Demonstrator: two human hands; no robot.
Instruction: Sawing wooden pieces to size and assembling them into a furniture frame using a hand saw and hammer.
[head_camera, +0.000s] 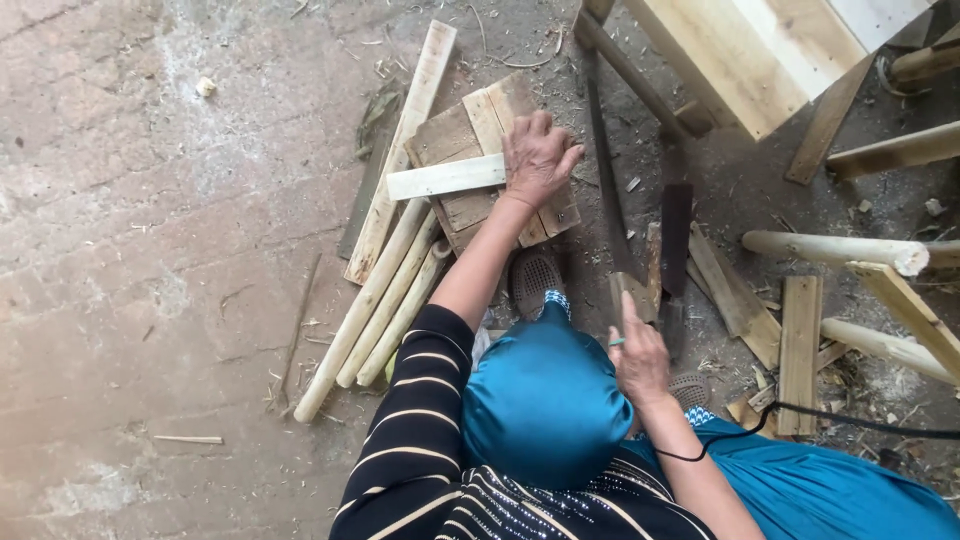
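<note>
I see no packages, labels, signs or screens anywhere around me; nothing here is wrapped or boxed as goods, and nothing carries a sticker, a printed face or a display.
</note>
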